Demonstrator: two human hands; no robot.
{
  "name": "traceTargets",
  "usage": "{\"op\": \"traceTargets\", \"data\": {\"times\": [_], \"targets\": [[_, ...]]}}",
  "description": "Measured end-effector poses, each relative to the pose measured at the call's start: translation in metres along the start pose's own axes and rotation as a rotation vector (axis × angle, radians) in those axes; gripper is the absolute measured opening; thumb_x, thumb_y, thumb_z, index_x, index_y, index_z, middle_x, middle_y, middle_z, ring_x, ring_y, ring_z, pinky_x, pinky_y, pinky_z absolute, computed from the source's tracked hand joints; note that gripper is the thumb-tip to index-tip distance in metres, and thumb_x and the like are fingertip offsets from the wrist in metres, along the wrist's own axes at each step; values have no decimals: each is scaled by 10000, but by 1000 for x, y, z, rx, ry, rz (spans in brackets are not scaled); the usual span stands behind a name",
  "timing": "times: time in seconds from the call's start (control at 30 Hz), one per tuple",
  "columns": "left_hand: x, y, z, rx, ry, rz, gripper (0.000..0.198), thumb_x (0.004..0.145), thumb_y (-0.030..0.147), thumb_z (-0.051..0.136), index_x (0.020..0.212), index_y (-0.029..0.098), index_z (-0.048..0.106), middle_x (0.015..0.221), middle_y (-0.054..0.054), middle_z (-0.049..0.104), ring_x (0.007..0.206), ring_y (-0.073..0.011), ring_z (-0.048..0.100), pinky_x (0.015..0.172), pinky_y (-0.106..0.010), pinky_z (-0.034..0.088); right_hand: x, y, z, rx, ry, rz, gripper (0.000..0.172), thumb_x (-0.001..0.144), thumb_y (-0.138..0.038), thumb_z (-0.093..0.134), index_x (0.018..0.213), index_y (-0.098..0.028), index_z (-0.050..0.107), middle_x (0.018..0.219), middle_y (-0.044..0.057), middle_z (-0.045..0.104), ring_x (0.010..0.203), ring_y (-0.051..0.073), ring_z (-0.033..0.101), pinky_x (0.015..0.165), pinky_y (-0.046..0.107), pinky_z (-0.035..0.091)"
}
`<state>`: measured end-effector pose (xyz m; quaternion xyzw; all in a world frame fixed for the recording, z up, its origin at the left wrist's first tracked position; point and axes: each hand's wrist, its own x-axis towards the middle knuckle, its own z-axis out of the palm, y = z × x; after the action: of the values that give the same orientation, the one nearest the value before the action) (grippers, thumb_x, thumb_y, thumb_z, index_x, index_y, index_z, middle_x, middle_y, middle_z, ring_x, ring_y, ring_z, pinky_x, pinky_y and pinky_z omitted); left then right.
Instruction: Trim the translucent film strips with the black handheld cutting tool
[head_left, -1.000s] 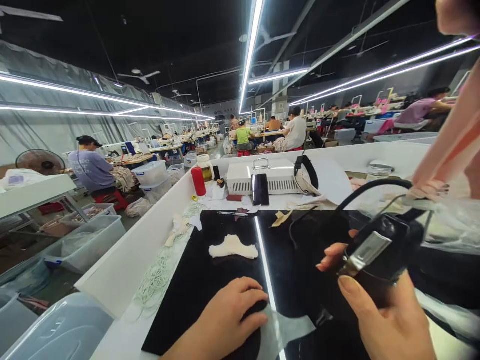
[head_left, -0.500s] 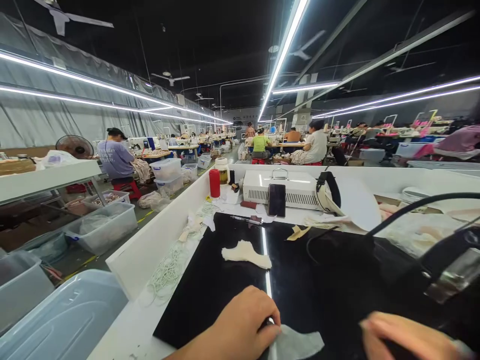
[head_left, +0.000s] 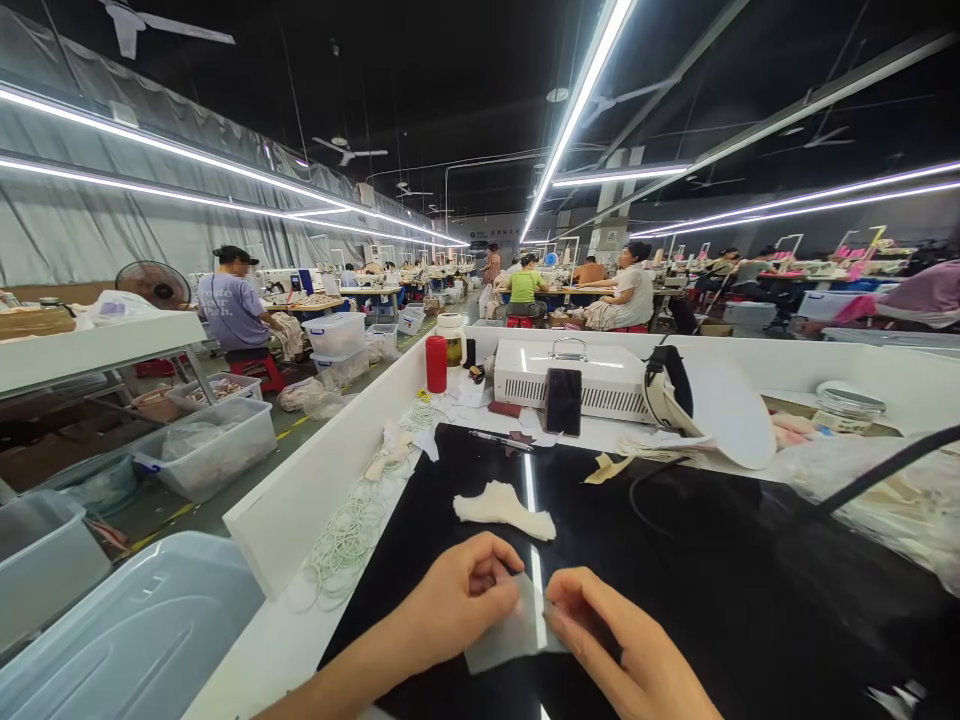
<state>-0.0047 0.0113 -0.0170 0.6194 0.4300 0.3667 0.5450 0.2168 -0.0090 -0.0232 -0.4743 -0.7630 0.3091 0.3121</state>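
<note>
A thin, pale, see-through sheet (head_left: 504, 640) is stretched between both hands over the glossy black work surface (head_left: 675, 580). My left hand (head_left: 465, 595) pinches its upper left edge between thumb and fingers. On the other side, my right hand (head_left: 619, 635) closes thumb and fingertips on the right edge. Just beyond the hands lies a cream, fluffy-edged piece of fabric (head_left: 504, 508), flat and untouched. Whether the sheet is film or thin cloth I cannot tell.
Tangled pale green cord (head_left: 346, 545) lines the left side. Along the back stand a red canister (head_left: 436, 364), a white vented box (head_left: 592, 375), a phone (head_left: 562, 401) and a white face shield (head_left: 724, 410). A black cable (head_left: 885, 470) arches at right. Co-workers sit farther off.
My right hand has come in from the right and taken the sheet's right edge. My left hand has moved slightly away from me with the sheet. The dark object at right has left view.
</note>
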Motion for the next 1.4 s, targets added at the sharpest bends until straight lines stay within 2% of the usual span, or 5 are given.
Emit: {"op": "traceTargets", "data": {"times": [0.23,0.4,0.8,1.17,1.4], "targets": [[18,-5,-17,-33,38,-28,497,776,329,678,1234,178,557,820,36,575,611,-114,580,595,-252,472,35,6,10,-48,170,-62,219,1000,-394,549,905,-292,718,856,-28,716,753,156,667,696,229,512],[48,8,-34,131,145,37,446,824,349,644,1230,180,572,889,-1,612,686,-141,605,585,-249,464,69,8,8,-149,261,-67,224,1010,-395,542,947,-300,734,858,-19,722,745,182,670,674,272,506],[91,0,-44,810,160,231,408,949,143,508,1343,190,605,1057,-50,725,1012,-235,680,976,-378,490,105,28,23,-513,325,-120,271,1054,-268,493,927,-226,729,873,44,735,825,244,636,732,360,421],[88,-12,-44,1092,209,292,375,948,103,574,1313,180,602,1244,-99,662,1132,-286,642,1006,-450,506,94,10,30,-604,332,-205,147,966,-97,615,952,-208,710,1060,74,733,1008,280,665,843,396,477],[69,-2,-40,1112,191,446,347,974,84,555,1302,189,604,1327,-93,646,1233,-276,593,1107,-472,456,13,-8,18,-385,113,-441,122,1028,-239,576,1004,-288,685,955,0,751,903,180,708,829,297,541]]}}
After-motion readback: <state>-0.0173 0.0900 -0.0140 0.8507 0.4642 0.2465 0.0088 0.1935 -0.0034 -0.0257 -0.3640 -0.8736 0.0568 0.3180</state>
